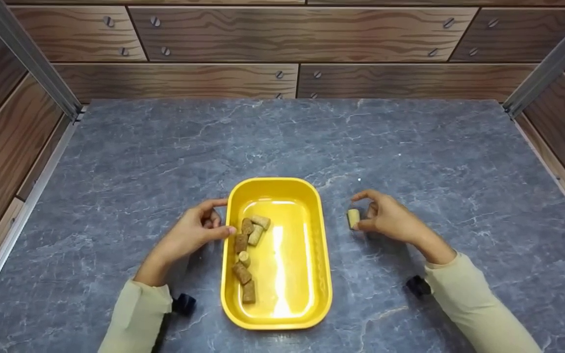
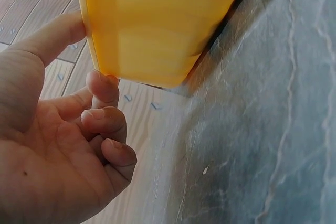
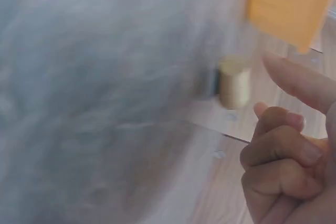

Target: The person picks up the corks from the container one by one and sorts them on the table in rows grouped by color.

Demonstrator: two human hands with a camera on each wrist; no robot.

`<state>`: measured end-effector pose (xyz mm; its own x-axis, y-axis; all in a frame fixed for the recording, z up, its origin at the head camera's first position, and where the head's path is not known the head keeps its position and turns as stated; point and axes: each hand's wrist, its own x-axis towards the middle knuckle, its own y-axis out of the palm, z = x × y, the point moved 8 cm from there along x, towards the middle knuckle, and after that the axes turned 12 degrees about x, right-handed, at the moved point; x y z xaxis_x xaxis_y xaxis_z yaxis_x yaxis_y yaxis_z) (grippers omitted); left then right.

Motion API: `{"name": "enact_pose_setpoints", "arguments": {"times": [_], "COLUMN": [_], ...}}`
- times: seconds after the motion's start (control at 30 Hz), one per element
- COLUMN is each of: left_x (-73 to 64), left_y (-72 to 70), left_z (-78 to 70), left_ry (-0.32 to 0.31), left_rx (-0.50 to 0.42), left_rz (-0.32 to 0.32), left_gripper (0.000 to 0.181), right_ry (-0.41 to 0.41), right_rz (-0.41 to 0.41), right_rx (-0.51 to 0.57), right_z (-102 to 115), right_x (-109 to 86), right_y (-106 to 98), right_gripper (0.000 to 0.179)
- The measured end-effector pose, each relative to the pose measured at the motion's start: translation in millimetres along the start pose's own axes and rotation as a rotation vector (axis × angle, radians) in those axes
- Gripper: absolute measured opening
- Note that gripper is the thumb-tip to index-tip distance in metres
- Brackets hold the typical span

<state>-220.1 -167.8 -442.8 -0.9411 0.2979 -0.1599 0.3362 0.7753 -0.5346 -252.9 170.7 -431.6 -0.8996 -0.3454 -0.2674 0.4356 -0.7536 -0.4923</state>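
A yellow plastic tray [image 1: 277,326] with rounded corners stands on the table, longer from front to back than across. Along its left side lie several corks [image 1: 248,291], some brown and some pale. My left hand [image 1: 196,228] holds the tray's left rim, thumb over the edge and index finger against the outside; the other fingers are curled. Right of the tray, one pale cork [image 1: 353,218] stands or lies on the table. Around it my right hand [image 1: 388,215] spreads thumb and index finger, and the right wrist view shows a gap between the cork [image 3: 234,85] and the fingers.
The table [image 1: 165,147] has a grey marbled top. Wood-patterned panels [image 1: 302,34] close off the back and both sides, with metal posts [image 1: 32,54] at the corners. A small white speck [image 1: 359,179] lies beyond the right hand.
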Motion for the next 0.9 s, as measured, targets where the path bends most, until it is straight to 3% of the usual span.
{"name": "enact_pose_setpoints", "arguments": {"times": [0.23, 0.53, 0.73, 0.9], "left_x": [1.4, 0.6, 0.7, 0.7], "left_y": [0.4, 1.2, 0.6, 0.6], "left_z": [0.5, 2.5, 2.6, 3.6], "left_ry": [0.009, 0.003, 0.012, 0.011], "left_rx": [-0.002, -0.032, -0.033, -0.037], "left_rz": [-0.005, -0.007, -0.010, -0.012], "left_gripper": [0.064, 0.066, 0.065, 0.065], "right_ry": [-0.102, -0.235, -0.287, -0.271], "right_rz": [-0.047, -0.036, 0.079, 0.194], "right_rx": [0.103, 0.208, 0.277, 0.286], "right_z": [25, 47, 68, 84], "right_x": [-10.7, -14.3, -21.1, -25.5], "right_y": [4, 25, 57, 94], "right_gripper": [0.048, 0.043, 0.042, 0.043]}}
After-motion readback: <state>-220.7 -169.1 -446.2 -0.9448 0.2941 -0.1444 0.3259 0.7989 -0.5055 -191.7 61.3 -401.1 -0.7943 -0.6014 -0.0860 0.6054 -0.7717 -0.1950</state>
